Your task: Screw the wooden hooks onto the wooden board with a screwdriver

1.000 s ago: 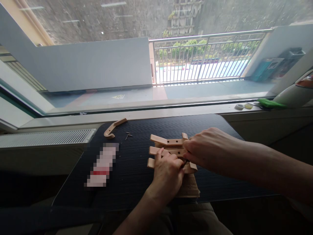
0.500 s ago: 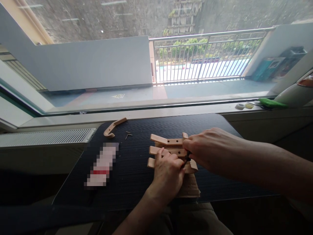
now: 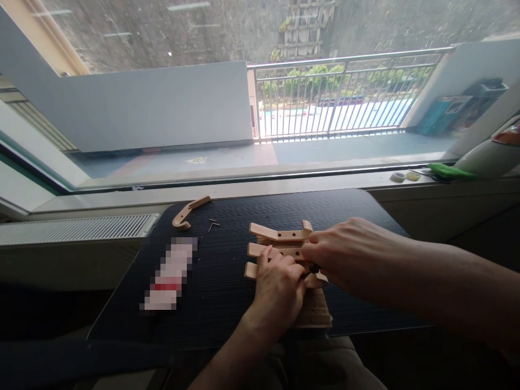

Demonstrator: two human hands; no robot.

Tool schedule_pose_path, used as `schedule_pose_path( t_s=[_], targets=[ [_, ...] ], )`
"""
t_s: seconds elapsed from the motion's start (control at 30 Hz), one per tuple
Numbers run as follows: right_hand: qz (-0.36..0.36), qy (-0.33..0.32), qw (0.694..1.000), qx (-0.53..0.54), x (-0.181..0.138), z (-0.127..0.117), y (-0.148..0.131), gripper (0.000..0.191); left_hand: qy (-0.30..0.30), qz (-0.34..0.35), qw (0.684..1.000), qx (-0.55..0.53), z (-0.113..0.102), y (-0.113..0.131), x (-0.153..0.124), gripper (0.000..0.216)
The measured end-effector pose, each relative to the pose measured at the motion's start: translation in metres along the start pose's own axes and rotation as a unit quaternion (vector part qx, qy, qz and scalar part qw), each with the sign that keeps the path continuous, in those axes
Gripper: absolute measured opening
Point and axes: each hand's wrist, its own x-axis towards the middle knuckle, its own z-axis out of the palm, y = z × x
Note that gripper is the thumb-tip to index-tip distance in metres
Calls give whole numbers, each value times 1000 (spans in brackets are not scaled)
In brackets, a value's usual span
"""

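Observation:
A wooden board (image 3: pixel 317 315) on the dark table carries three curved wooden hooks lying side by side. The far hook (image 3: pixel 266 231) and the middle hook (image 3: pixel 255 249) show dark screw holes. My left hand (image 3: pixel 280 279) lies over the near hook (image 3: pixel 251 270), its fingers closed on it, while one fingertip reaches the middle hook. In my closed right hand (image 3: pixel 335 244) is a dark screwdriver (image 3: pixel 313 268), its handle mostly hidden by the palm. The shaft slants down to the near hook beside my left fingers, which cover the tip.
A loose wooden hook (image 3: pixel 189 211) and several small screws (image 3: pixel 212 223) lie at the table's far left. Nearer is a blurred-out pink and red packet (image 3: pixel 173 271). Behind the dark table (image 3: pixel 227 303) run a windowsill (image 3: pixel 244 187) and a radiator (image 3: pixel 81 227).
My right hand has turned at the wrist and shifted slightly with the screwdriver, whose visible part now lies flatter. My left hand and the hooks stay in place.

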Motion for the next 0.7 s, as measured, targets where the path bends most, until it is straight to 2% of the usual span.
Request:
schedule_pose_path(
  t_s=[0.13, 0.27, 0.37, 0.43, 0.5, 0.57, 0.6, 0.7],
  targets=[
    [23, -53, 998, 7, 7, 0, -3, 20, -3, -2, 1000, 11, 0, -1, 1, 9],
    [15, -44, 999, -27, 8, 1, -1, 15, 0, 0, 1000, 10, 1, -1, 1, 10],
    [20, -47, 998, -45, 6, 2, 2, 18, 2, -3, 1000, 4, 1, -1, 1, 10],
    [33, -32, 997, -55, 3, 3, 3, 15, 0, -4, 1000, 3, 1, 0, 0, 10],
    [29, 18, 998, -55, 0, 3, 3, 4, 0, -4, 1000, 3, 1, 0, 0, 10],
    [22, 41, 998, -49, -2, -1, 0, 19, 4, -5, 1000, 4, 0, 0, 0, 13],
    [22, 30, 998, -46, -2, -5, -2, 24, 6, -4, 1000, 4, 0, 0, 1, 13],
    [64, -66, 995, -50, 1, -13, -8, 18, 8, 0, 1000, 7, 0, 0, 1, 12]
  ],
)
